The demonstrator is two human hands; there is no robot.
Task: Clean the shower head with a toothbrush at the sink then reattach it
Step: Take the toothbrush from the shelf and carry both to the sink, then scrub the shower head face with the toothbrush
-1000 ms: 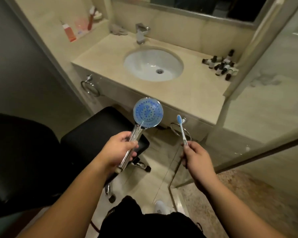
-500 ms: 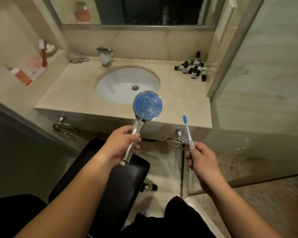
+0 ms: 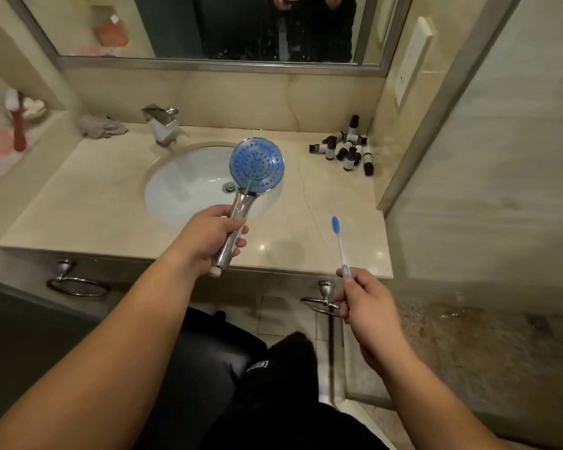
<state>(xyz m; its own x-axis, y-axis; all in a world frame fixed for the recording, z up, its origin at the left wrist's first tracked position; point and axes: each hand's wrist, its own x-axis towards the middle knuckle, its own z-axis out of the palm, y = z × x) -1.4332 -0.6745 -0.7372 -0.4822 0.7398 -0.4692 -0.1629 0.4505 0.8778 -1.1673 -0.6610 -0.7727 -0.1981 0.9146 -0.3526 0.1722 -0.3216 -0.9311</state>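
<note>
While left hand point(image 3: 205, 237) clamps shower head point(image 3: 256, 164) handle, right hand point(image 3: 368, 298) pinches toothbrush point(image 3: 338, 241) upright.

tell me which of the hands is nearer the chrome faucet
Left. The left hand grips the chrome shower head over the sink, below the chrome faucet; the right hand sits off the counter's front-right edge.

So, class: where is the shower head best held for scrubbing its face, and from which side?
Grip the shower head by its slim chrome handle, from the left, as the left hand does. That leaves the round blue nozzle face exposed to the toothbrush.
</note>
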